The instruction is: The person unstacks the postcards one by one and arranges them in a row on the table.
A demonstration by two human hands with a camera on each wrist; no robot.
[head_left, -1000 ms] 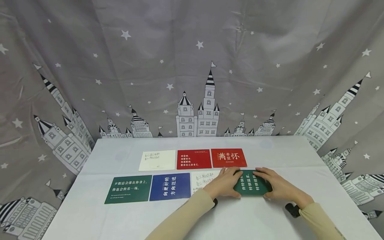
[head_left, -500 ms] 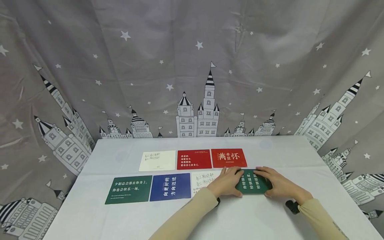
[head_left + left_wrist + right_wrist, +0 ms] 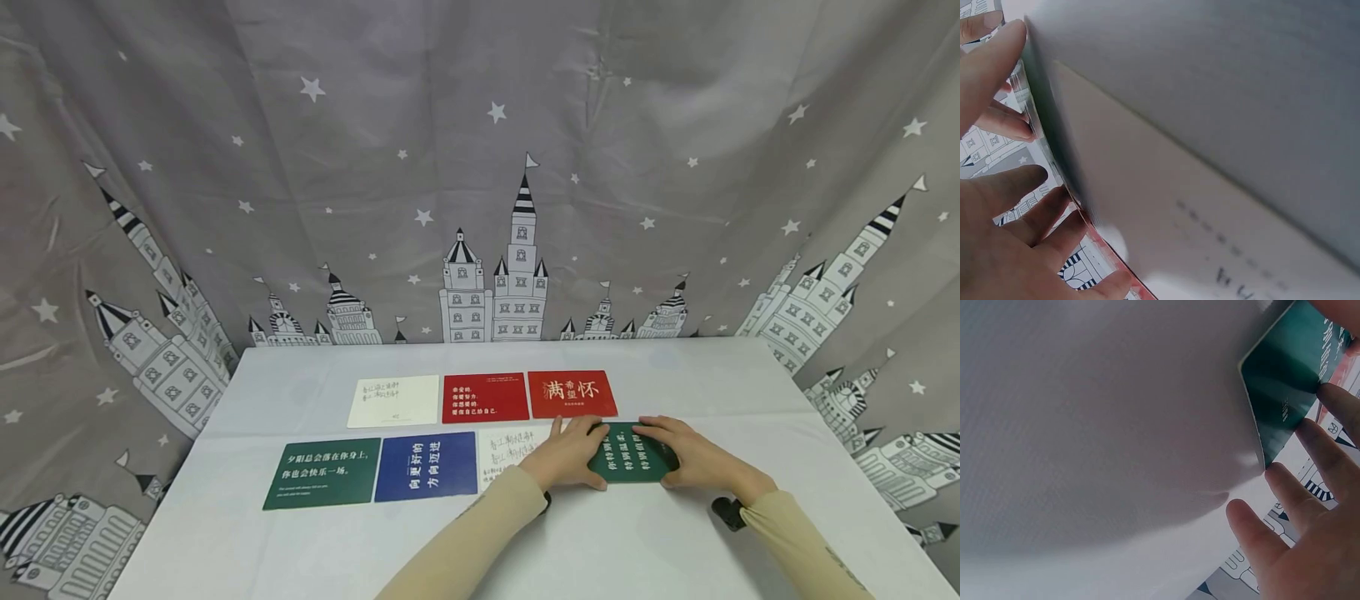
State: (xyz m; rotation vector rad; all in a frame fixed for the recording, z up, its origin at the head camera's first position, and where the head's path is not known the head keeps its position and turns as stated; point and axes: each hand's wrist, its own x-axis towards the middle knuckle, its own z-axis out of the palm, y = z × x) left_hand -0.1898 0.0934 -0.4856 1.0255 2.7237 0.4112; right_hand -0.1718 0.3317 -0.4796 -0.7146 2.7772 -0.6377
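Note:
A dark green card (image 3: 628, 454) with white characters lies on the white table (image 3: 600, 550), slightly askew, at the right end of the near row. My left hand (image 3: 566, 454) rests over its left edge with fingers stretched out, and also covers part of a white card (image 3: 504, 450). My right hand (image 3: 686, 458) lies against its right edge, fingers fairly straight. The right wrist view shows the green card (image 3: 1291, 381) with my right hand's fingertips (image 3: 1316, 456) along its edge. The left wrist view shows my left hand (image 3: 997, 206) beside the white card (image 3: 1166, 206).
Left of the hands the near row holds a blue card (image 3: 426, 466) and a green card (image 3: 321, 472). The far row has a white card (image 3: 393, 401) and two red cards (image 3: 484, 397) (image 3: 572, 393). A grey castle-print curtain (image 3: 480, 167) hangs behind the table.
Both hands and the green card between them have shifted slightly away from me, and the card has turned a little. The other cards have not moved.

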